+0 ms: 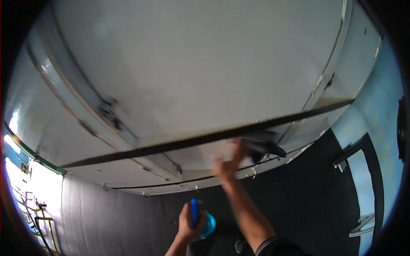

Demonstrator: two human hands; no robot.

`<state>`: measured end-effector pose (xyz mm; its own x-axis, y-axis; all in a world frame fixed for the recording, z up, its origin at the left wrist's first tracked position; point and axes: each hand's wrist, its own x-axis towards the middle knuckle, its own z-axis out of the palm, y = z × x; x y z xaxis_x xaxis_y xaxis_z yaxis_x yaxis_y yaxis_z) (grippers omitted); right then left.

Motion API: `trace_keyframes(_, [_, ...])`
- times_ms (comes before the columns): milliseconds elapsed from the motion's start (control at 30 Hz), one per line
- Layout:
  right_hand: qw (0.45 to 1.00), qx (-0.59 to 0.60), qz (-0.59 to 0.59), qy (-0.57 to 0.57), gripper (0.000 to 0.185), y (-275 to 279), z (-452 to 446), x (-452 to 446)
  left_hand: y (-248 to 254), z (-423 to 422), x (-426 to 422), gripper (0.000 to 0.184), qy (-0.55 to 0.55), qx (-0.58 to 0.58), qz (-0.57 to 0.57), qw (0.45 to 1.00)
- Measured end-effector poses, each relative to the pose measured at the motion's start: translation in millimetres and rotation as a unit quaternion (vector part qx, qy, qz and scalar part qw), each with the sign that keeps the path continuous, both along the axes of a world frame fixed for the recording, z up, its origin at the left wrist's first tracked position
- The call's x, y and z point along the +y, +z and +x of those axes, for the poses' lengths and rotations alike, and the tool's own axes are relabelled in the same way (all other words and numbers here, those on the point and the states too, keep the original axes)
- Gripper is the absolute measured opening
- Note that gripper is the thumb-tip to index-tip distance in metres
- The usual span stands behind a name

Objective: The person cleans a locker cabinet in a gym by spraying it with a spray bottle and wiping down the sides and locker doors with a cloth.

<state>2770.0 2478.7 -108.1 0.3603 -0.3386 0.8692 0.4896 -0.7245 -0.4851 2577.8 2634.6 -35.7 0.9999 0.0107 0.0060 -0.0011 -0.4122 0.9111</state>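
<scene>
My left hand [191, 222] is low in the middle of the head view, wrapped round a blue handle [194, 212]. A round, translucent teal part [209, 226] shows just to the right of that hand, above the dark floor. My right hand [229, 163] reaches up to the lower part of the pale panelled surface [205, 77], close under a long dark strip [179, 146]. Beside its fingers is a dark grey cloth-like thing [264, 143], blurred by motion. The right hand's fingers are smeared, so its grip is unclear.
Metal latches [110, 112] sit on the panel seams. Dark textured flooring [115, 213] spreads below. At the right stand a light blue wall [376, 111] and a black frame [373, 170]. Yellow and black bars [42, 218] show by a bright opening at the far left.
</scene>
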Motion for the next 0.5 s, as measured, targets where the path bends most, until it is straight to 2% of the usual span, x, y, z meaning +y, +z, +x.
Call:
trace_keyframes(33, [0.992, 0.09, -0.087, 0.027, 0.073, -4.1, -13.3, 40.5, -40.9, 2.5, 1.2, 0.033, 0.023, 0.01, -0.017, 1.0])
trace_keyframes(67, [0.975, 0.13, -0.127, 0.132, 0.064, 18.5, -27.7, 68.5, -67.6, 8.0, 1.8, 0.034, 0.005, -0.048, 0.016, 0.999])
trace_keyframes(100, [0.941, 0.188, -0.14, 0.244, 0.057, 27.2, -34.9, 91.7, -91.5, 18.5, 2.9, 0.035, -0.016, -0.113, 0.052, 0.992])
trace_keyframes(133, [0.91, 0.233, -0.141, 0.313, 0.049, 29.6, -39.8, 104.4, -113.2, 27.4, 2.1, 0.035, -0.021, -0.119, 0.048, 0.991])
trace_keyframes(167, [0.869, 0.274, -0.149, 0.385, 0.041, 21.4, -38.0, 110.8, -133.2, 35.3, 0.4, 0.036, -0.01, -0.172, 0.043, 0.984])
trace_keyframes(200, [0.92, 0.123, -0.169, 0.332, 0.035, 5.7, -24.1, 103.6, -151.5, 40.6, 0.0, 0.037, 0.006, -0.223, 0.038, 0.974])
trace_keyframes(233, [0.944, -0.03, -0.182, 0.274, 0.03, -11.4, -13.9, 88.1, -168.0, 42.2, 1.6, 0.037, 0.015, -0.228, 0.031, 0.973])
trace_keyframes(267, [0.903, 0.146, -0.265, 0.306, 0.037, -30.8, -10.7, 47.6, -181.3, 46.0, 3.1, 0.038, 0.005, -0.186, 0.024, 0.982])
trace_keyframes(300, [0.948, -0.035, -0.22, 0.226, 0.049, -34.3, 8.5, 11.8, -194.0, 49.6, 4.6, 0.038, -0.002, -0.147, 0.014, 0.989])
trace_keyframes(333, [0.938, -0.208, -0.276, 0.022, 0.055, -46.6, 32.5, -34.1, -207.4, 53.0, 5.7, 0.038, -0.029, -0.151, 0.033, 0.988])
trace_keyframes(367, [0.929, -0.228, -0.288, 0.035, 0.055, -63.5, 41.1, -29.9, -217.7, 53.5, 4.1, 0.038, -0.01, -0.167, 0.02, 0.986])
trace_keyframes(400, [0.919, -0.119, -0.34, -0.157, 0.048, -67.8, 44.4, -133.4, -226.3, 52.6, -0.3, 0.038, -0.039, -0.187, 0.022, 0.981])
trace_keyframes(433, [0.865, -0.013, -0.366, -0.344, 0.042, -70.0, 45.9, -245.9, -239.1, 52.6, -3.0, 0.037, -0.065, -0.209, 0.028, 0.975])
trace_keyframes(467, [0.772, 0.087, -0.366, -0.513, 0.037, -70.6, 66.5, -242.9, -257.3, 51.5, -4.1, 0.039, -0.063, -0.251, 0.026, 0.966])
trace_keyframes(500, [0.781, 0.046, -0.378, -0.495, 0.037, -55.7, 65.0, -243.4, -269.2, 52.6, -6.3, 0.039, -0.023, -0.271, 0.012, 0.962])
